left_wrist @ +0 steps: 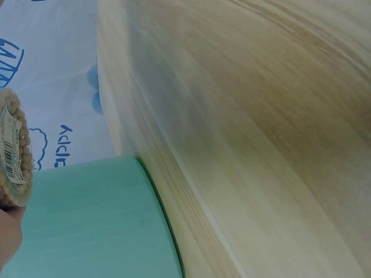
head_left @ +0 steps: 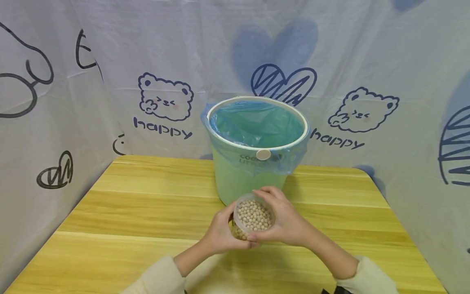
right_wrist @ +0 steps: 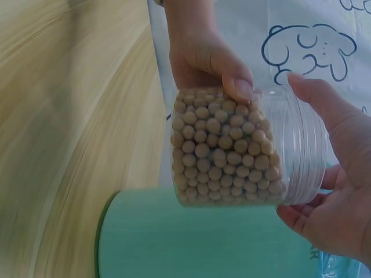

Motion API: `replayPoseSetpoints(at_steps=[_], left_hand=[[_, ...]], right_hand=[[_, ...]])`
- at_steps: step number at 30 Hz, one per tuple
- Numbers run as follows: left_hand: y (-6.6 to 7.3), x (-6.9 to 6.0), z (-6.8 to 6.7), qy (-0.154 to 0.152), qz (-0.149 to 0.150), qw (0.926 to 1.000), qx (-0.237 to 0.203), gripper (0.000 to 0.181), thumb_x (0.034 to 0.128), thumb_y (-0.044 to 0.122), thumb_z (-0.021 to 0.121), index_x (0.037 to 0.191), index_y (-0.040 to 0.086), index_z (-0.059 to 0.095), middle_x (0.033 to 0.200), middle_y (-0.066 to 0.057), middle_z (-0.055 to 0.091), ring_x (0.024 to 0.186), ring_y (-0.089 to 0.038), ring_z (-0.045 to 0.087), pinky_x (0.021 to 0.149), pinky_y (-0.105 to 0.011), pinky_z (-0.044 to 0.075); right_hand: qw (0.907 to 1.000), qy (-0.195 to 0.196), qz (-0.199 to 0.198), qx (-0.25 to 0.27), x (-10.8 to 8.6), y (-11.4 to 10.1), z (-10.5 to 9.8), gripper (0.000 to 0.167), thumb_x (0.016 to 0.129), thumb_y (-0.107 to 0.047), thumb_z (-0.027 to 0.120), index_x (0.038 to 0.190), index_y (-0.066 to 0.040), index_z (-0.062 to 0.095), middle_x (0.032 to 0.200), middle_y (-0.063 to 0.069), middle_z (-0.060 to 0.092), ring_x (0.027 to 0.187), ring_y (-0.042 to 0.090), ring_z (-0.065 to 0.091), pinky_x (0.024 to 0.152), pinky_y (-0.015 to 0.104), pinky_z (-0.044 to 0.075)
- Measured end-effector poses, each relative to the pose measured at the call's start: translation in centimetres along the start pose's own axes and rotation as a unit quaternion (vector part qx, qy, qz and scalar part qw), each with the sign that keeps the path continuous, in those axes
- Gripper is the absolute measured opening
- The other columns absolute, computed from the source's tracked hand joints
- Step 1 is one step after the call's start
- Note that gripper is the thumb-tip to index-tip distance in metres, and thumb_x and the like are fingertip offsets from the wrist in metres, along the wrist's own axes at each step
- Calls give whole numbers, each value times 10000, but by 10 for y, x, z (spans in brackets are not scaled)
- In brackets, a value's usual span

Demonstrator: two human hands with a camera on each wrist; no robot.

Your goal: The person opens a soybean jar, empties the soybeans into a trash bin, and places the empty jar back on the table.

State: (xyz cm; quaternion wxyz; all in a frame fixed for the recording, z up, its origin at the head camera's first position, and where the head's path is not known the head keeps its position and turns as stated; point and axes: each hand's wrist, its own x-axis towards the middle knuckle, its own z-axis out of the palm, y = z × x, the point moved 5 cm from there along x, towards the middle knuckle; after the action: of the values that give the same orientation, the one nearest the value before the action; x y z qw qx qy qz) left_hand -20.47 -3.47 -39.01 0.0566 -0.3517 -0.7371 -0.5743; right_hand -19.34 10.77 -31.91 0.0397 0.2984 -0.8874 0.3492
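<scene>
A clear plastic jar (head_left: pixel 236 212) full of small round beige balls (head_left: pixel 254 215) is held between both hands above the table. My left hand (head_left: pixel 221 233) grips the jar's lower body, its thumb (right_wrist: pixel 239 87) lying against the side in the right wrist view. My right hand (head_left: pixel 286 220) curls round the threaded rim (right_wrist: pixel 301 150), thumb on one side and fingers on the other. No lid shows on the jar. In the left wrist view its base carries a barcode label (left_wrist: pixel 11 147). Just beyond stands a pale green bucket (head_left: pixel 235 179).
A blue plastic bag (head_left: pixel 293 157) lines the bucket, folded out over its wall under a white ring (head_left: pixel 257 146). The bucket stands on a wood-grain table (head_left: pixel 147 204). Behind and beside it hangs a white printed curtain (head_left: pixel 205 49).
</scene>
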Motion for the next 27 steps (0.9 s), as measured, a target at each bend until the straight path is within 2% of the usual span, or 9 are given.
replayPoseSetpoints(at_steps=[10,19,23,27], left_hand=[[2,-1,0,-68,-69,9999,-36,881,623,136,825,1377,51,378,1247,-140,548,1085,-216,578,924,-291,521],[1,-1,0,-181,49,9997,-157,891,625,140,826,1384,52,367,1260,-155,539,1093,-223,575,933,-302,518],[0,-1,0,-168,30,9997,-147,891,624,145,824,1385,63,368,1265,-148,537,1099,-223,573,930,-306,519],[-2,-1,0,-167,-1,9997,-183,871,633,153,818,1383,85,378,1271,-128,539,1104,-203,568,921,-303,523]], right_hand=[[9985,-380,-229,319,-1,2,-3,923,591,-284,856,1355,-3,422,1336,173,412,1195,339,453,960,515,467],[9935,-673,-726,570,0,3,-5,890,636,-260,829,1381,-40,395,1379,164,411,1244,351,426,996,557,420],[9957,-509,-616,464,-1,1,-3,960,634,-286,828,1420,-49,330,1436,197,343,1302,390,353,1004,598,386],[9993,-61,-310,-191,-2,-4,2,1006,629,-389,822,1414,-12,319,1425,218,341,1305,388,344,1006,588,392]])
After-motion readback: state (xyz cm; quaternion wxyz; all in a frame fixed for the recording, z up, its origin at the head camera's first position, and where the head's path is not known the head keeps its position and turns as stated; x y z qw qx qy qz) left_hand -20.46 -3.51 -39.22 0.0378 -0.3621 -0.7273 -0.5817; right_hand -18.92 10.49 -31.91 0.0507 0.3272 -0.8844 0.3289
